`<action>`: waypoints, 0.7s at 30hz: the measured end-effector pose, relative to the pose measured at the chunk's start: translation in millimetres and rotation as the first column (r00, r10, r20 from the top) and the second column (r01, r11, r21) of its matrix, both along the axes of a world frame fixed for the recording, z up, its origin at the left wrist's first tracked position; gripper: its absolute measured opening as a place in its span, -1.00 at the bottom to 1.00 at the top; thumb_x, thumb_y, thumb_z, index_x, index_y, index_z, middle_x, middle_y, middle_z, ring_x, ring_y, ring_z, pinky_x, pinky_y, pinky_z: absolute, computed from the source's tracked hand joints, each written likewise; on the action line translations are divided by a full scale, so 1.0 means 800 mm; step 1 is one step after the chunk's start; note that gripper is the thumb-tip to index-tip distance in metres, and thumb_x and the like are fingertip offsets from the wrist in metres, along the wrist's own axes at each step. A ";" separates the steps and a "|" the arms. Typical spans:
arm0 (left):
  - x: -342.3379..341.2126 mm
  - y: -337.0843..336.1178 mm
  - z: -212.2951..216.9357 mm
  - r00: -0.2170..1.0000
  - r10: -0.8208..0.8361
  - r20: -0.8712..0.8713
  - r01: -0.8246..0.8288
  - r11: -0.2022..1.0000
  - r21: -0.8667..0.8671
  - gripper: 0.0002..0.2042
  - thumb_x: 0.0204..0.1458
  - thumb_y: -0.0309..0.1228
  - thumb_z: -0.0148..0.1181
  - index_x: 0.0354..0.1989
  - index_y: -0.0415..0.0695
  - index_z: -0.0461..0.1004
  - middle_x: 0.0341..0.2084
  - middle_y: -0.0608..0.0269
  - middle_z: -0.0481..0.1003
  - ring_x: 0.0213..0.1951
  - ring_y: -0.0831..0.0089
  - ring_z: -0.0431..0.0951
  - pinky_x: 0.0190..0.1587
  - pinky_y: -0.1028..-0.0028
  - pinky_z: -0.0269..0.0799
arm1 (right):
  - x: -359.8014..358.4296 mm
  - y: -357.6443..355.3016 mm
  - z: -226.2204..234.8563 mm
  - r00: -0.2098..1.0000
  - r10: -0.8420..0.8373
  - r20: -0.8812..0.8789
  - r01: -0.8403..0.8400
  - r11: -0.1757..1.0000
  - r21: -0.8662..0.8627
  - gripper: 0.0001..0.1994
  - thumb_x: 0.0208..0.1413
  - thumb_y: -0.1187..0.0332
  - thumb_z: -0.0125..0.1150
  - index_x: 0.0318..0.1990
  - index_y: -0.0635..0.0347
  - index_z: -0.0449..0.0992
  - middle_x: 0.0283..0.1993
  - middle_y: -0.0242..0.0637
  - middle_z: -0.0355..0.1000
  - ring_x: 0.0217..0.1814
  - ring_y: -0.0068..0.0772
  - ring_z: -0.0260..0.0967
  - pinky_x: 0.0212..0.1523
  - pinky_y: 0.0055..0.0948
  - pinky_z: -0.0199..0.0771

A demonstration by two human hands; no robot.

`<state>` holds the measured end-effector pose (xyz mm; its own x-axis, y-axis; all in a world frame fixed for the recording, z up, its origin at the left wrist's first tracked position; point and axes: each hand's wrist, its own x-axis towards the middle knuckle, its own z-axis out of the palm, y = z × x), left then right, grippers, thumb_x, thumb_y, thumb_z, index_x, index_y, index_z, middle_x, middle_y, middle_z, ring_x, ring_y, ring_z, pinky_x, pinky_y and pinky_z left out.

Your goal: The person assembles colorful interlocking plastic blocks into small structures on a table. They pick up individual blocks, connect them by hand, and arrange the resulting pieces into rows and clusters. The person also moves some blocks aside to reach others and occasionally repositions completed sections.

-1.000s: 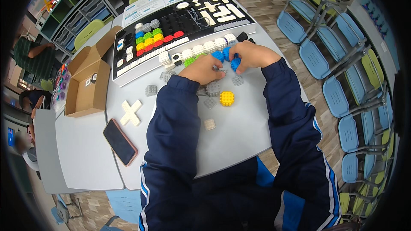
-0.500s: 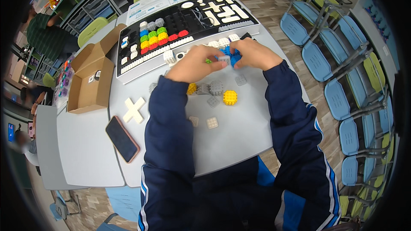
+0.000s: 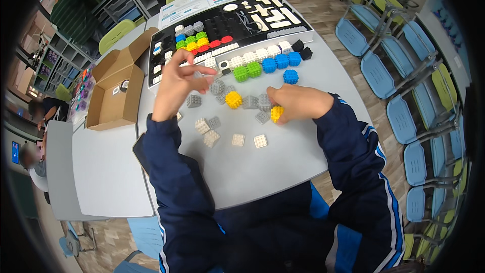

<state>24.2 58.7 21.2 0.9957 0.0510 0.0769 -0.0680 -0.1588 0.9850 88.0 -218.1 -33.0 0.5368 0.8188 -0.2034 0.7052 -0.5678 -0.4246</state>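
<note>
My right hand (image 3: pixel 303 102) has its fingers on a yellow studded cube (image 3: pixel 276 115) at the right of a loose group of grey pieces. Beside its fingertips are a grey cube (image 3: pixel 264 102) and a flat grey square (image 3: pixel 261 117). My left hand (image 3: pixel 174 87) is raised at the near side of the kit box, thumb and fingertips close together. Something small and pale seems to be between them, too blurred to name. Near it lie a grey studded block (image 3: pixel 217 87) and another grey block (image 3: pixel 193 101). A second yellow cube (image 3: pixel 234 99) sits between the hands.
Behind stands the kit box (image 3: pixel 307 38), with white, green (image 3: pixel 247 72) and blue cubes (image 3: pixel 281 61) lined before it. One blue cube (image 3: pixel 290 76) stands apart. White squares (image 3: pixel 259 141) lie nearer. Leftward are an open cardboard box (image 3: pixel 108 116) and a phone (image 3: pixel 140 150) partly under my sleeve.
My hands have parted: the left moved left with fingers raised, the right came down onto the yellow cube. The blue and green cubes, covered before, are in sight, and the head view has shifted slightly.
</note>
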 end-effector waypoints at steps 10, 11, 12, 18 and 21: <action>0.029 0.000 -0.095 0.923 -0.359 -0.142 0.345 0.602 0.720 -0.52 -0.24 -0.61 0.31 -0.03 -0.14 0.49 -0.18 0.13 0.54 -0.07 0.20 0.51 0.05 0.37 0.40 | 0.039 -0.022 0.021 0.989 -0.133 -0.072 0.147 0.953 0.264 -0.66 -0.10 0.37 0.39 -0.15 0.30 0.51 -0.39 -0.10 0.55 -0.33 -0.23 0.53 -0.29 -0.38 0.49; 0.030 -0.004 -0.094 0.923 -0.346 -0.166 0.349 0.576 0.739 -0.52 -0.26 -0.59 0.35 -0.03 -0.14 0.50 -0.18 0.11 0.55 -0.07 0.19 0.51 0.06 0.37 0.40 | 0.039 -0.018 0.016 0.981 -0.183 -0.059 0.192 0.932 0.306 -0.66 -0.10 0.34 0.38 -0.15 0.29 0.52 -0.37 -0.07 0.55 -0.32 -0.16 0.53 -0.28 -0.33 0.49; 0.031 -0.008 -0.092 0.924 -0.333 -0.188 0.352 0.551 0.757 -0.51 -0.27 -0.56 0.39 -0.04 -0.15 0.52 -0.17 0.10 0.55 -0.06 0.17 0.51 0.06 0.38 0.40 | 0.041 -0.013 0.009 0.983 -0.185 -0.015 0.180 0.932 0.315 -0.67 -0.08 0.34 0.36 -0.14 0.28 0.52 -0.37 -0.08 0.55 -0.31 -0.14 0.53 -0.27 -0.32 0.49; 0.031 -0.018 -0.088 0.940 -0.301 -0.160 0.312 0.572 0.759 -0.55 -0.24 -0.46 0.45 -0.07 -0.19 0.55 -0.16 0.04 0.54 -0.05 0.12 0.51 0.06 0.35 0.40 | 0.045 -0.001 -0.026 0.955 -0.195 0.225 0.106 0.930 0.353 -0.69 0.01 0.30 0.31 -0.11 0.25 0.53 -0.23 -0.13 0.52 -0.18 -0.10 0.49 -0.13 -0.28 0.48; 0.029 -0.021 -0.078 0.975 -0.219 -0.044 0.176 0.633 0.753 -0.56 -0.20 -0.43 0.44 -0.06 -0.23 0.55 -0.20 0.02 0.53 -0.08 0.11 0.52 0.00 0.33 0.41 | 0.042 -0.002 -0.028 0.950 -0.192 0.244 0.077 0.907 0.413 -0.64 0.00 0.24 0.34 -0.06 0.21 0.53 -0.11 -0.15 0.46 -0.06 -0.14 0.41 0.00 -0.30 0.41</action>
<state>47.1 42.0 -41.4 0.9691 -0.2425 0.0448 -0.2289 -0.8168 0.5296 121.9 -220.0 -55.8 0.6347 0.7159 0.2909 0.7542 -0.4921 -0.4348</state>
